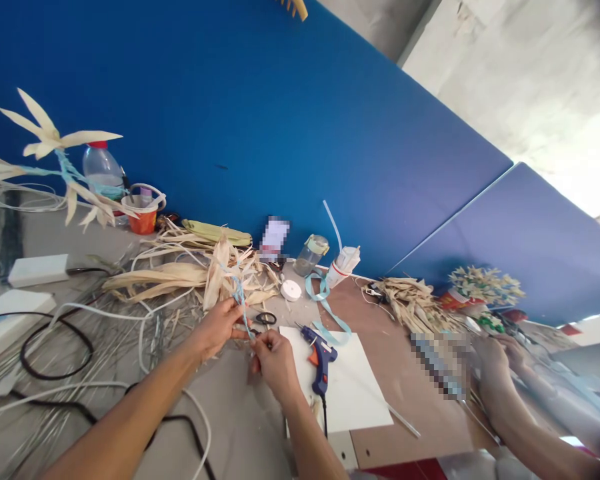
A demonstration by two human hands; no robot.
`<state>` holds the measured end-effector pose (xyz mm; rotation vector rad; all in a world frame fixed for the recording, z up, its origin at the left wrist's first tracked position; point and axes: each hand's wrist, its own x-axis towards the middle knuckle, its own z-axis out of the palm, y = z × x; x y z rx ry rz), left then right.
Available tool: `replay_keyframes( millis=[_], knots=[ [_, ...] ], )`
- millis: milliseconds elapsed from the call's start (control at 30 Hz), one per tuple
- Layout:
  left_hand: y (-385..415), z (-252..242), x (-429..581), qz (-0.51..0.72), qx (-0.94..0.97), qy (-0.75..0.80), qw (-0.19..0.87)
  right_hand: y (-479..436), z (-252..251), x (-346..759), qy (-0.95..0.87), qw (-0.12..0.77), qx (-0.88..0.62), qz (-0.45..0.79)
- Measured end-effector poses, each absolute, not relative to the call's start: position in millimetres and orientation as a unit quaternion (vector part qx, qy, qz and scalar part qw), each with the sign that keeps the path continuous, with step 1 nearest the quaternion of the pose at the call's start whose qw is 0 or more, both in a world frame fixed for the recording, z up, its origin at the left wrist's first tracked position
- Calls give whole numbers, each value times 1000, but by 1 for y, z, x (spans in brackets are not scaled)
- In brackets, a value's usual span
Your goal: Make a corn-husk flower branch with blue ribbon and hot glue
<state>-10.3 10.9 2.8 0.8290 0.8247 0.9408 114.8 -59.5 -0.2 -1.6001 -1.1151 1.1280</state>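
Observation:
Both hands are closed on a thin stem wrapped in light blue tape (239,292), with pale husk strips fanning out around its upper end. My left hand (219,330) pinches the stem partway down. Lower and to the right, my right hand (274,360) grips the stem's bottom end between thumb and fingers. Just beyond my fingers lie scissors with black handles (266,319). A blue glue gun (323,360) rests on a white board (357,383) right of my right hand. Dried corn husks (165,277) are heaped behind my left hand.
At left, a finished husk flower branch (63,157) leans before a red-capped bottle (100,167). Cables (145,327) and loose wires cross the left table. Light blue ribbon (325,297), a jar (311,255) and a cup (341,268) stand behind. A co-worker's hands (495,363) are at right.

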Motion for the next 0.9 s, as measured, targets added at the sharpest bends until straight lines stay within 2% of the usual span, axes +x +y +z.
replay_keyframes(
  millis=[200, 400, 533, 633, 767, 900],
  knots=[
    [11, 1, -8, 443, 376, 391, 714, -65, 2, 121, -430, 437, -610, 502],
    [12, -1, -7, 461, 367, 413, 695, -81, 8, 163, -500, 410, -673, 360],
    [12, -1, -6, 468, 362, 417, 690, -99, 13, 207, -485, 382, -760, 202],
    [13, -1, -6, 468, 361, 420, 688, -111, 13, 231, -464, 309, -818, 142],
    [15, -4, -5, 472, 361, 424, 683, -113, 3, 240, -448, 210, -860, 122],
    [17, -7, -5, 473, 366, 423, 680, -106, -5, 236, -436, 186, -874, 106]
  ],
)
